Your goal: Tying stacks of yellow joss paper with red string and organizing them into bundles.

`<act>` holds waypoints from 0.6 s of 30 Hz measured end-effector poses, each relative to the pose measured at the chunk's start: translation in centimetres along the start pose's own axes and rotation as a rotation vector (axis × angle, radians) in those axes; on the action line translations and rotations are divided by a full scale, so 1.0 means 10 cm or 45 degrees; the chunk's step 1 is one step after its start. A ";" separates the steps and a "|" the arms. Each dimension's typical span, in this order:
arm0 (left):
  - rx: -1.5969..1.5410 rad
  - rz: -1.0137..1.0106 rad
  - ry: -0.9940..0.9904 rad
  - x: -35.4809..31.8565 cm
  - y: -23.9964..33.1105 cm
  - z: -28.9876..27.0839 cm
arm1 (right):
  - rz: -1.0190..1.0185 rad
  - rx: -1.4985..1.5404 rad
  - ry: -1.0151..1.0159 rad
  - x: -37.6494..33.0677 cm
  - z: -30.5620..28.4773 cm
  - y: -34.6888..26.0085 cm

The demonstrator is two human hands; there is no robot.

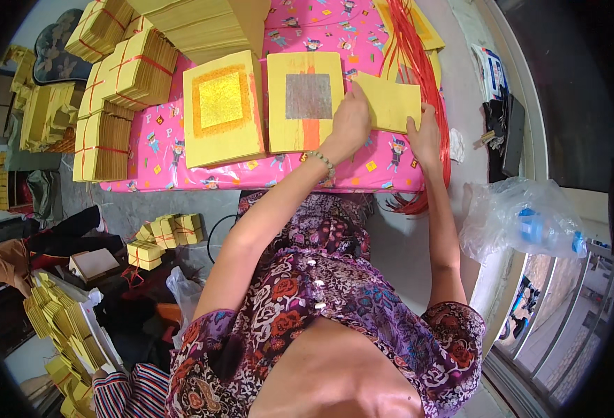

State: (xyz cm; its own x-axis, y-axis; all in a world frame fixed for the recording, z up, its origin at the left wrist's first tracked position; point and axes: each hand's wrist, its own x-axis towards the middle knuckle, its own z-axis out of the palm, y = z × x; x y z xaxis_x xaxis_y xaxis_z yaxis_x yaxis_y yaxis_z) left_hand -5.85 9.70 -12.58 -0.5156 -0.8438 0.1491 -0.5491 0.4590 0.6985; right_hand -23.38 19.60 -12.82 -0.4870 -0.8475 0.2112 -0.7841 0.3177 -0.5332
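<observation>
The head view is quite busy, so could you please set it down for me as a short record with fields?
Left hand: at the left end of the yellow paper; its grip is partly hidden
Right hand: pinching the paper's right end
Left wrist: beaded bracelet
Left of hands: gold-square stack, then silver-square stack nearer the hands
Right side: red strands, hanging past the near edge of the pink patterned cover
Far left: yellow bundles tied in red
</observation>
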 end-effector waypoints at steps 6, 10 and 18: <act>-0.166 0.352 0.211 -0.22 0.05 -0.40 | -0.043 -0.485 0.064 -0.05 -0.14 -0.34; -0.545 0.380 0.157 -0.42 -0.10 -0.88 | -0.245 -0.478 0.200 0.03 -0.20 -0.36; 0.291 0.335 0.083 -0.90 -0.52 -1.27 | -0.567 0.120 -0.273 0.13 -0.10 -1.01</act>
State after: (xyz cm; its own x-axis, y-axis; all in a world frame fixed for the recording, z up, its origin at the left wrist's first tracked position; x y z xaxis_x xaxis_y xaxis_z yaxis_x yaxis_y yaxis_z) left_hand 10.02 11.33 -8.65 -0.6201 -0.7007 0.3529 -0.5394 0.7074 0.4568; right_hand -16.45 15.68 -6.31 -0.0151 -0.9634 0.2675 -0.8550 -0.1262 -0.5030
